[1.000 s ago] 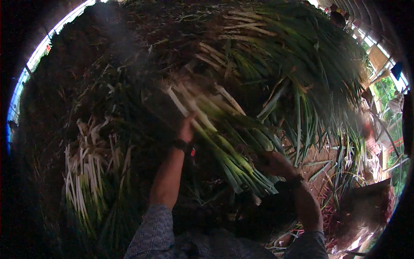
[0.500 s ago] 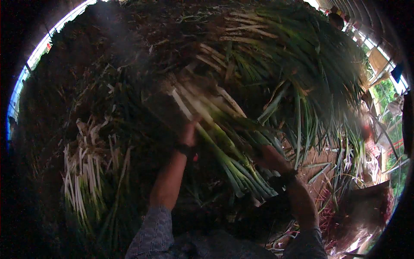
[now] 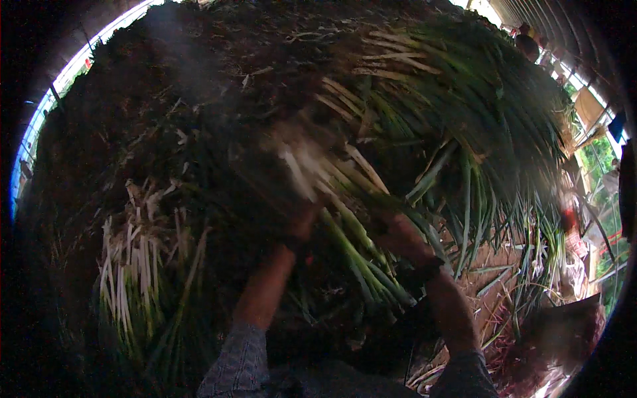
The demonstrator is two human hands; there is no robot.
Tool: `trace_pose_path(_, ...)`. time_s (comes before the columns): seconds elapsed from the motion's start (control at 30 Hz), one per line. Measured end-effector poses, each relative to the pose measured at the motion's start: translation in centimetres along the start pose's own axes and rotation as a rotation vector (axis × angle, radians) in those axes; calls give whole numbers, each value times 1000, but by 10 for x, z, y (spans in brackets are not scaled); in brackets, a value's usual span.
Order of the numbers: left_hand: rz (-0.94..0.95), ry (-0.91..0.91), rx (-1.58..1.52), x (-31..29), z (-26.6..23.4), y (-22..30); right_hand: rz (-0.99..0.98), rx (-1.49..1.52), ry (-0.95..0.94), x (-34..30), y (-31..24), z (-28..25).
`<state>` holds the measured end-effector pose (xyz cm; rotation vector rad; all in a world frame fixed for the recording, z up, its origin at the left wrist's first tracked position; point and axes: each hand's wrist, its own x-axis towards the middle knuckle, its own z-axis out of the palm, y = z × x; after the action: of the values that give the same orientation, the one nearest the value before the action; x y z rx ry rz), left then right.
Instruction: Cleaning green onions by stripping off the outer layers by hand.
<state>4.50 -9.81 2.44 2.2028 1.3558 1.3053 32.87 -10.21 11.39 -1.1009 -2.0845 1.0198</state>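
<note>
In the middle lies a bunch of green onions [image 3: 361, 262], white root ends toward the upper left and green leaves toward the lower right. My left hand [image 3: 308, 215] is closed round its pale stalks; the root ends beyond it are blurred. On the right side of the bunch, my right hand [image 3: 395, 232] rests against the stalks and leaves, its fingers dark and smeared. Both wrists wear dark bands. Just above my right hand, loose green onion stalks [image 3: 367, 169] slant the same way.
A big heap of green onions [image 3: 464, 86] fills the far right, leaves hanging down. At the left lies another group of green onions [image 3: 136, 272], roots upward. Dark soil and root debris [image 3: 219, 86] cover the far left. Reddish netting [image 3: 537, 345] is at the lower right.
The whole view has shifted slightly, the scene moving right and down. My right hand has moved up and left along the bunch, closer to my left hand. The root ends look more blurred.
</note>
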Motion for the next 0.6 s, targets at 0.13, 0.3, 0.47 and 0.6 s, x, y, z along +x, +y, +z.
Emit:
trace_pose_path(0.13, 98, -15, -166, 4, -12, 16, 52, -231, -10, 11, 4, 0)
trace_pose_path(0.3, -647, -274, -288, 14, 0, 0, 55, -333, -13, 23, -15, 6)
trace_pose_path(0.47, -651, -192, -544, 15, -11, 26, 50, -393, -12, 15, -22, 5)
trace_pose_path(0.6, -476, -70, -889, 14, -5, 46, -20, -423, 79, 4, 9, -2)
